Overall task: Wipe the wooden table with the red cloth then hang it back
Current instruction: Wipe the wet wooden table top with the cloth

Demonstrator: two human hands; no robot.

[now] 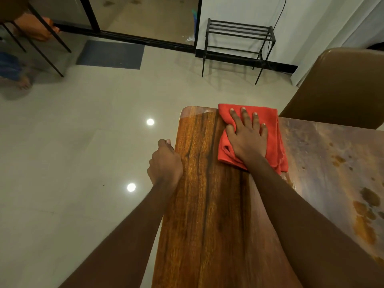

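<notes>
The right hand (247, 138) lies flat, fingers spread, palm pressed on the red cloth (270, 140), its arm stretched straight out over the table (207, 204). The folded cloth sits near the table's far edge, left of a dull, smeared patch. The left hand (165, 163) curls closed around the table's left edge, arm extended alongside it.
</notes>
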